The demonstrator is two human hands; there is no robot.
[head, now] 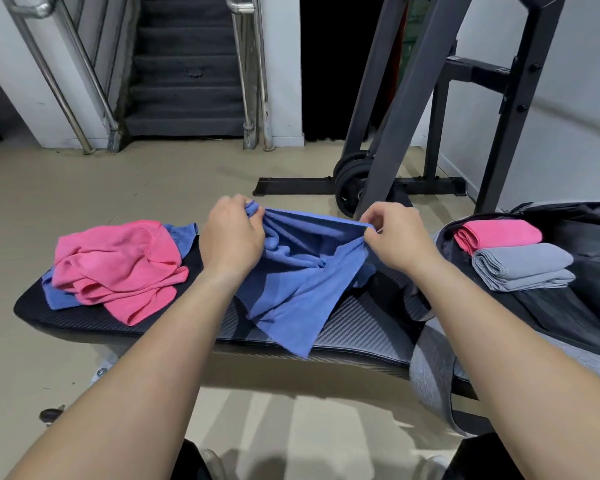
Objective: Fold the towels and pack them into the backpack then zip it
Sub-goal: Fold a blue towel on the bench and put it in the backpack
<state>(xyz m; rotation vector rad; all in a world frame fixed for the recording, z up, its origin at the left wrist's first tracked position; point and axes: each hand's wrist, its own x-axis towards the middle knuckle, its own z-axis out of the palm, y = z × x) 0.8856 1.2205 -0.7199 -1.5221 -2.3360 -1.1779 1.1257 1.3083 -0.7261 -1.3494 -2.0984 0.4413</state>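
A crumpled blue towel (291, 289) hangs over the black bench (361, 337) in the middle. My left hand (231, 242) grips its upper left corner and my right hand (395, 239) pinches its upper right edge, with the top hem stretched between them. To the left lies a loose pink towel (118, 265) on top of another blue towel (58, 296). At the right, the open grey-and-black backpack (568, 327) lies flat. Inside it sit a folded pink towel (499, 233) and a folded grey towel (523, 266).
A black weight rack (413, 133) with weight plates (352, 183) stands behind the bench. Stairs (187, 81) with steel handrails rise at the back. Beige floor surrounds the bench. The backpack's grey strap (430, 368) hangs off the bench front.
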